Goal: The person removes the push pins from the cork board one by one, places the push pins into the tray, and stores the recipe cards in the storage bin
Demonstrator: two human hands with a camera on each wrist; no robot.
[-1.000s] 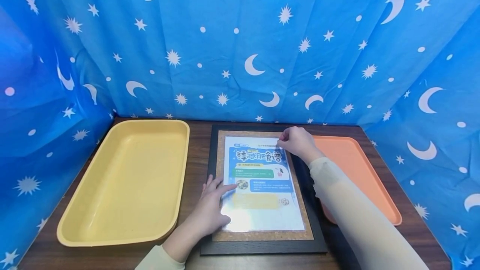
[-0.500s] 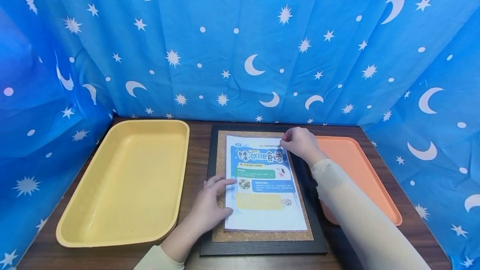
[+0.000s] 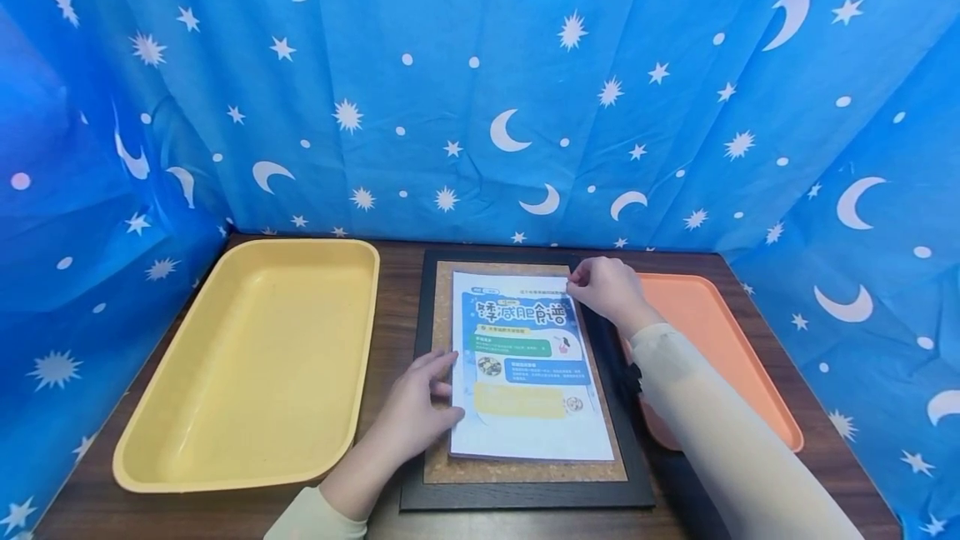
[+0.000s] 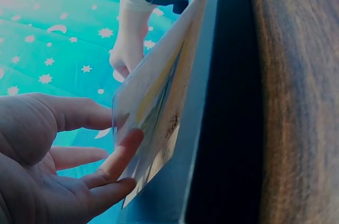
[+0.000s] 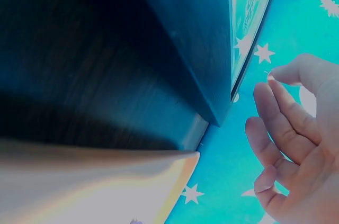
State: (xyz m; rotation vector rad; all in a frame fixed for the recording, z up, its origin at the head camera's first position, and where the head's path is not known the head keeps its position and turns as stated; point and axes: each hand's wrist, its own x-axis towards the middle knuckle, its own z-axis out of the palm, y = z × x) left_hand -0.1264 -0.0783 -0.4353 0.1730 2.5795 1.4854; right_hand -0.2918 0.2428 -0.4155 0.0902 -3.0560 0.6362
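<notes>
Fingers apart, the left hand point(image 3: 415, 405) is probably steadying the blue-and-white printed rectangular sheet point(image 3: 525, 438); the right hand point(image 3: 611, 290) is pressing fingertips together at its corner, grip unclear.

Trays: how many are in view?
2. In the head view, the yellow tray is left of the frame; the orange tray is right of it, partly hidden by the sleeve. Any stacked beneath wouldn't show.

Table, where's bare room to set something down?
The yellow tray is bare inside; so is the table between it and the black frame, beyond the left hand. Crowded: that frame, with the printed sheet and right hand.
</notes>
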